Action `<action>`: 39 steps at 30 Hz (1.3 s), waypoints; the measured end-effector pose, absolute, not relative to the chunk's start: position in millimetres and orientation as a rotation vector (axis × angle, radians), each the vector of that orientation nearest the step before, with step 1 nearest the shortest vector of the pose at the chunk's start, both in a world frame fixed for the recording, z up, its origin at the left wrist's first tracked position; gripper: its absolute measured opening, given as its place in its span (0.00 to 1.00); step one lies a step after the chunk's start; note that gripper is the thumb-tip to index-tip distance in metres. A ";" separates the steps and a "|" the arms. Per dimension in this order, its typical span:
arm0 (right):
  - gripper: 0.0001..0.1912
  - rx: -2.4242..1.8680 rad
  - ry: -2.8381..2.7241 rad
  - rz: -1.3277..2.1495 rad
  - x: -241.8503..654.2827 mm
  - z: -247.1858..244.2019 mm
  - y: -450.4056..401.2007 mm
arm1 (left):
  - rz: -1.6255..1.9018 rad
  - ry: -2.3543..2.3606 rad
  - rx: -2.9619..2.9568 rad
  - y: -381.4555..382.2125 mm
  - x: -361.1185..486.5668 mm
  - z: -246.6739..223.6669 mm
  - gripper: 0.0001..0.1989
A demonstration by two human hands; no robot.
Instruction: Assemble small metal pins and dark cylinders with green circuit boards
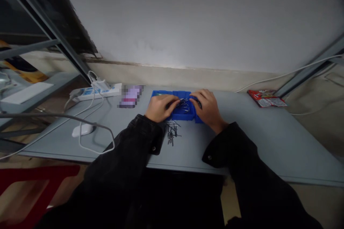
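Observation:
Blue plastic bins (185,116) stand side by side at the middle of the desk, near the wall. In the middle bin lie several slim, shiny metal pins (184,106), too small to name exactly. My left hand (160,106) reaches over the bins from the left, thumb and forefinger pinched at the pins; what it grips cannot be made out. From the right, my right hand (208,106) curls its fingers at the middle bin's right side, their hold partly hidden. A loose pile of metal pins (172,134) lies on the desk just in front of the bins.
On the grey desk (258,143), a white power strip (99,92) with cables and a blurred-out phone-like object (130,96) lie to the left. A white case-like object (82,130) is nearer me. A red packet (266,98) lies far right. Below left is a red stool (40,175).

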State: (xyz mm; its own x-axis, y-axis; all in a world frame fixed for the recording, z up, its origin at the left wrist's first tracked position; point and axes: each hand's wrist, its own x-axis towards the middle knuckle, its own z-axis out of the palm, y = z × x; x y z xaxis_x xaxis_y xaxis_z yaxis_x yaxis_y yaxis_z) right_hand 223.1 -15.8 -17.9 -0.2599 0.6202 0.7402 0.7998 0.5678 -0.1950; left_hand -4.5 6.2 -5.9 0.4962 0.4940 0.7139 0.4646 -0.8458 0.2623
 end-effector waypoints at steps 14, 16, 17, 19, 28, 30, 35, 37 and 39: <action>0.09 -1.129 -2.082 -0.270 220.7 -16.4 -16.4 | 1.286 0.884 2.643 8.3 -5.1 -7.0 0.10; 0.09 -1.124 -2.091 -0.285 220.9 -16.4 -16.2 | 1.296 0.890 2.636 8.5 -4.4 -7.2 0.10; 0.09 -1.119 -2.090 -0.290 221.0 -16.8 -16.3 | 1.301 0.891 2.634 8.6 -4.1 -7.4 0.10; 0.10 -1.109 -2.081 -0.299 221.1 -18.0 -16.3 | 1.313 0.891 2.639 8.9 -3.5 -7.7 0.10; 0.07 -0.963 -2.016 -0.284 211.4 2.2 -34.9 | 1.291 0.868 2.675 8.0 -4.0 -7.0 0.09; 0.07 -0.839 -2.052 -0.217 195.9 13.7 -63.5 | 1.305 0.855 2.672 7.7 -4.4 -7.6 0.09; 0.12 -0.438 -2.318 0.116 129.0 -14.9 -179.9 | 1.344 0.842 2.654 7.1 -4.2 -9.2 0.09; 0.09 -0.318 -2.494 0.246 109.3 -58.1 -215.2 | 1.344 0.852 2.660 6.6 -3.7 -9.1 0.09; 0.08 -0.364 -2.657 0.265 103.7 -105.9 -228.8 | 1.343 0.863 2.662 6.1 -3.4 -8.5 0.10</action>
